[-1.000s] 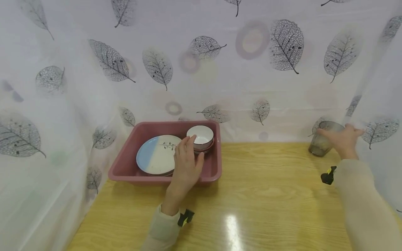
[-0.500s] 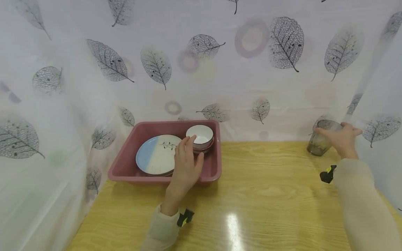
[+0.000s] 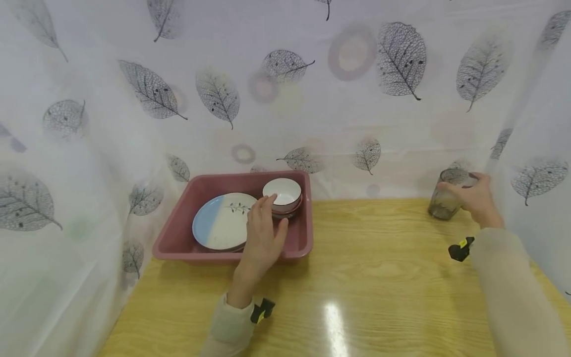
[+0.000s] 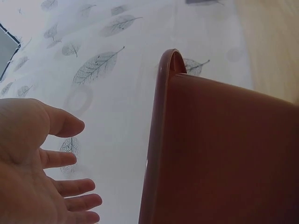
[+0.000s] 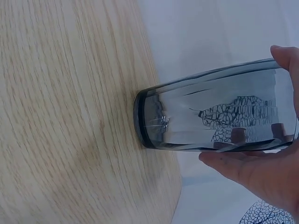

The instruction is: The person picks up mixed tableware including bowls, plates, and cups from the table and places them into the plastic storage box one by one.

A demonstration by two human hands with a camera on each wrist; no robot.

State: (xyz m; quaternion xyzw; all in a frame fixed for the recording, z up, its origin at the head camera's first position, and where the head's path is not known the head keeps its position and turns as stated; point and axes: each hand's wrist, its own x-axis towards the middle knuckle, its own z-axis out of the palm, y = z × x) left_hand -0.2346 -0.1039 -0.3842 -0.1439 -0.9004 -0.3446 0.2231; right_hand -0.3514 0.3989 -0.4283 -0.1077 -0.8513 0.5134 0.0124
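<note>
My right hand (image 3: 479,201) grips a tinted, see-through drinking glass (image 3: 441,204) near its rim, at the table's back right. In the right wrist view, thumb and fingers lie on opposite sides of the glass (image 5: 187,112), whose thick base is close to the wood. My left hand (image 3: 260,238) hovers over the front of a dusty-red plastic basin (image 3: 176,230), its fingers loosely spread and holding nothing. Inside the basin lie a blue-and-cream plate (image 3: 218,223) with a leaf sprig and, at its right, stacked bowls with a white bowl (image 3: 282,191) on top.
The light wooden table (image 3: 379,277) stretches between the basin and the glass. A pale curtain (image 3: 312,109) printed with leaves hangs behind and along both sides, close to the basin's back edge and to my right hand.
My right hand and the glass have shifted slightly left along the back of the table. My left hand stays in place over the basin. The head view has turned a little.
</note>
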